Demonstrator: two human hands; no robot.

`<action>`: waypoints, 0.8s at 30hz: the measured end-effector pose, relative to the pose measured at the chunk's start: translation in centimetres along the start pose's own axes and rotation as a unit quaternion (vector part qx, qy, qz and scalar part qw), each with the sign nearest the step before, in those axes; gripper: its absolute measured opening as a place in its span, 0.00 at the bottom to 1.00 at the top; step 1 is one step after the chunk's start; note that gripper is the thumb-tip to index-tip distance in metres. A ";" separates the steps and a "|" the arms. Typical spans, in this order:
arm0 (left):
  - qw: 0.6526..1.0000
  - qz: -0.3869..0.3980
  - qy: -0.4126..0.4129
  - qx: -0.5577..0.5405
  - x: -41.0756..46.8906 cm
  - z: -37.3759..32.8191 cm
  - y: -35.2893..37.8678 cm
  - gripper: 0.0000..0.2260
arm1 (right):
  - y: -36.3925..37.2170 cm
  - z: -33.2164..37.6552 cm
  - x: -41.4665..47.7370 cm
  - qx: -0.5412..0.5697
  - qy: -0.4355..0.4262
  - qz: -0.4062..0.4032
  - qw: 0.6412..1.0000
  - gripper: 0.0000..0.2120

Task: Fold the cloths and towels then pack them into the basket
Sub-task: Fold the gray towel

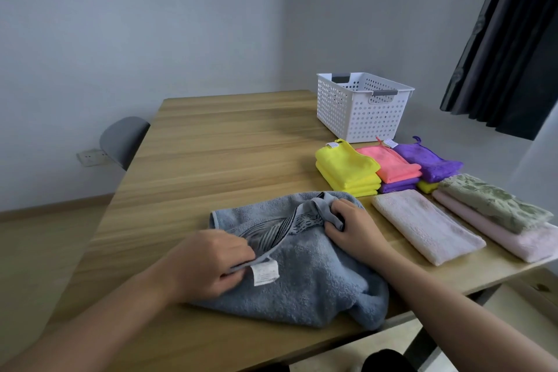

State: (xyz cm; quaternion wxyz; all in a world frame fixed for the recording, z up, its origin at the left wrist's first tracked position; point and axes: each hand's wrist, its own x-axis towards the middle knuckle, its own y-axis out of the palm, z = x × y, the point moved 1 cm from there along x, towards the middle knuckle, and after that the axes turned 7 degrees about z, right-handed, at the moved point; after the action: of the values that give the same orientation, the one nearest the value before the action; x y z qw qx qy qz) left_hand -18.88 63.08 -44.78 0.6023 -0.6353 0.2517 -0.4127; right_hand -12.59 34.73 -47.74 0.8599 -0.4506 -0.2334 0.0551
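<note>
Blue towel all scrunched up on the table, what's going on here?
A person is folding the blue towel on the wooden table. The left hand pinches its edge by the white label, and the right hand grips a bunched corner. Beside it lie folded piles: yellow cloths, a coral cloth, purple cloths, a pale pink towel, and a green towel on a second pink towel. None is packed into the white basket yet.
</note>
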 end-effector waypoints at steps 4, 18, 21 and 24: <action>1.000 0.008 -0.009 -0.023 -0.9 -0.5 0.7 0.06 | 0.0 0.0 0.0 -0.002 0.000 0.001 1.000 0.18; 0.954 0.045 -0.274 -0.116 -1.5 3.0 0.9 0.23 | 0.1 -0.1 0.0 -0.008 0.010 0.004 1.000 0.18; 0.941 0.038 -0.305 -0.141 -0.5 4.1 1.3 0.25 | 0.2 -0.2 0.1 -0.007 0.007 0.001 1.000 0.18; 0.941 0.053 -0.322 -0.090 -0.2 5.9 1.5 0.27 | 0.2 -0.4 0.1 -0.007 0.003 -0.002 1.000 0.18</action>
State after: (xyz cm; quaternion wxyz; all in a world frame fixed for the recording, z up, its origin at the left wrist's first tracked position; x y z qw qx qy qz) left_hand -13.83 66.32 -45.85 0.6121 -0.7718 0.1137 -0.1292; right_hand -12.32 34.61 -48.10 0.8574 -0.4567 -0.2320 0.0497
